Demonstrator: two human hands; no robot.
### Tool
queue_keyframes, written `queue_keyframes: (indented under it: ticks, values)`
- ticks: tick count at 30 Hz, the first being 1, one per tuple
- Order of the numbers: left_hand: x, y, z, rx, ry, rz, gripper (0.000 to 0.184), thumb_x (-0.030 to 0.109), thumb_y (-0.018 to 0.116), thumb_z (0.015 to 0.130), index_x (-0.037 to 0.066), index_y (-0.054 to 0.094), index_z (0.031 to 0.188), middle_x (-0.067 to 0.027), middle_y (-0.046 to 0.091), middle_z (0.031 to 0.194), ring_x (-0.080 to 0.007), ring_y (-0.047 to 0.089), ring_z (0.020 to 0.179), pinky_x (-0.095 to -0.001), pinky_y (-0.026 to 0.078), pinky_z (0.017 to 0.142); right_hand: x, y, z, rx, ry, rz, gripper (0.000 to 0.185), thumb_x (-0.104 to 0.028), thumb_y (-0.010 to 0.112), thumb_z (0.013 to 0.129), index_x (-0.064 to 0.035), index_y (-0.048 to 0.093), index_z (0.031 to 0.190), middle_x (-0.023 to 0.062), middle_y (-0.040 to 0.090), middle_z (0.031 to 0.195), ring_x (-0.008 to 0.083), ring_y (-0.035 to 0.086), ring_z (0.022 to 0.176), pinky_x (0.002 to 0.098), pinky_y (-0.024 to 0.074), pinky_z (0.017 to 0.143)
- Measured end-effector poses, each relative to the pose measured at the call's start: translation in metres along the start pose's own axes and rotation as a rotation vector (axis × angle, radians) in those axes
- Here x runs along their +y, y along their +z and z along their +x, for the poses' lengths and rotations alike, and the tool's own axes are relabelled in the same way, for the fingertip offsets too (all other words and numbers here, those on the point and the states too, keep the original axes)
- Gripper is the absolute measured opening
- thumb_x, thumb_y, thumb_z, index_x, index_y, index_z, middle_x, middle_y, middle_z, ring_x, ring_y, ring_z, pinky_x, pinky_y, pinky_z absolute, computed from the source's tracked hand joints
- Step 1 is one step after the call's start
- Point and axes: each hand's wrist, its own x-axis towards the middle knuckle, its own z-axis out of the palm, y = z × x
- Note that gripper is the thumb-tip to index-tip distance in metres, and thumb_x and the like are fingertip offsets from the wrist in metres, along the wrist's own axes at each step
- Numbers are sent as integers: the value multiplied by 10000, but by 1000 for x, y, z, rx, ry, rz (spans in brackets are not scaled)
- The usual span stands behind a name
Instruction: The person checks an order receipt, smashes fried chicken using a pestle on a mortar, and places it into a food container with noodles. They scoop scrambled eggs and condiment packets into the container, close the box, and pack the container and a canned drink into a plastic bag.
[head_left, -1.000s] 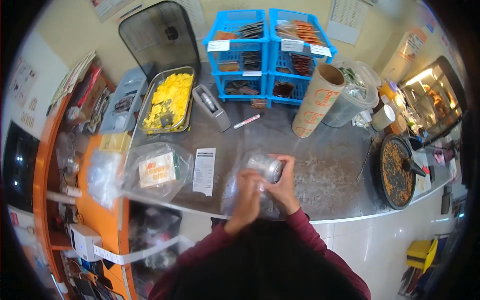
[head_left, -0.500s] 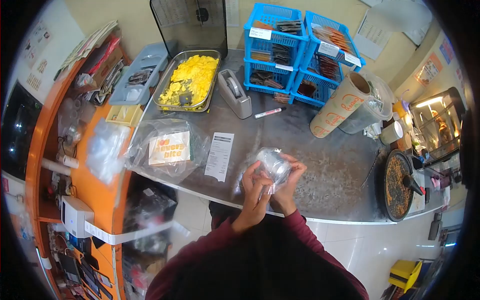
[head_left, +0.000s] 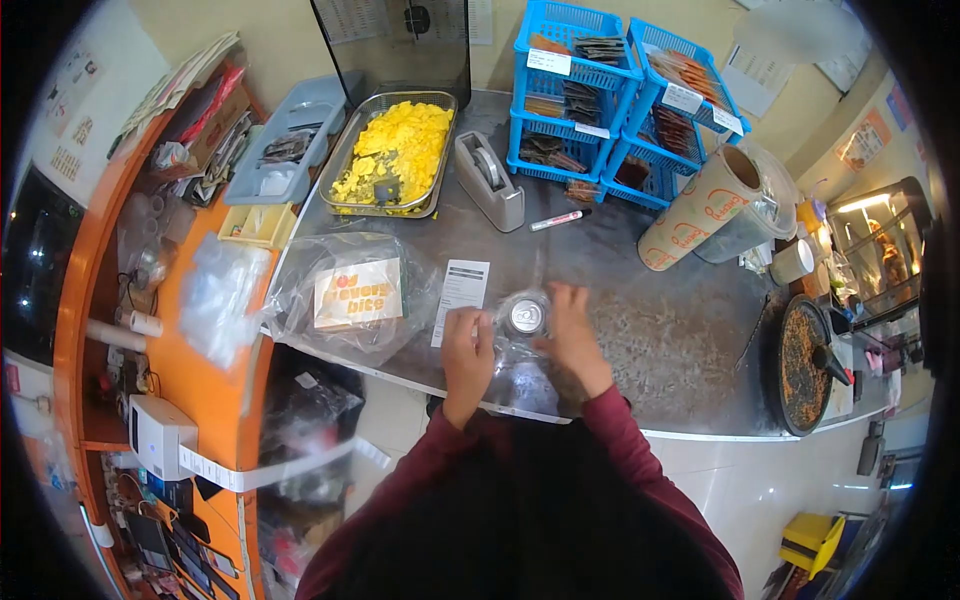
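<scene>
A can stands upright on the metal counter with clear plastic around it, its silver lid facing up. My left hand is at the can's left, fingers curled; whether it pinches the plastic is hidden. Just right of the can is my right hand, slightly blurred, with its fingers apart. Beside my left hand lies a printed receipt. Farther left, a clear plastic bag holds a box with orange lettering.
Behind stand a tray of yellow pieces, a grey tape dispenser, a marker, blue baskets and a tall paper roll. A round black-rimmed pan is at the right.
The can, held up in both hands before, now stands on the counter. My hands have moved apart to either side of it. The view has shifted, too.
</scene>
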Motion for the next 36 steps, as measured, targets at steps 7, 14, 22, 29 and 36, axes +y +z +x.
queue_keyframes:
  ticks: [7,14,22,29,36]
  values:
    - [75,-57,53,-537,-165,-293,163,169,661,873,21,647,938,-92,623,986,-234,603,952,-378,424,914,-31,-109,11,-177,341,477,204,-162,782,802,23,696,810,38,649,672,190,602,575,343,486,574]
    - [76,-42,55,-346,276,-360,255,206,584,889,32,615,1072,-132,535,1258,-238,501,1159,-369,353,1005,-37,-85,2,38,174,1082,195,-88,710,854,-21,641,1024,81,552,1220,117,556,981,272,444,873]
    - [37,8,44,-627,-217,-1171,533,281,521,955,9,449,1408,-98,547,1215,-159,501,1006,-313,374,951,-41,-32,4,36,281,1516,493,-10,523,935,-106,423,1408,80,442,1320,130,546,1017,281,446,925]
    - [35,10,52,-623,-290,-713,444,54,644,916,9,503,1335,-59,650,883,-115,597,759,-229,477,715,-20,-3,9,81,329,1129,439,67,498,924,-76,464,1337,43,603,996,84,585,796,223,492,725]
    - [35,14,50,-414,-440,-770,150,30,742,839,-23,624,916,-80,667,816,-118,617,679,-237,495,663,-40,-21,1,146,179,1030,521,146,593,832,-54,424,1283,50,600,1006,119,610,895,217,518,728]
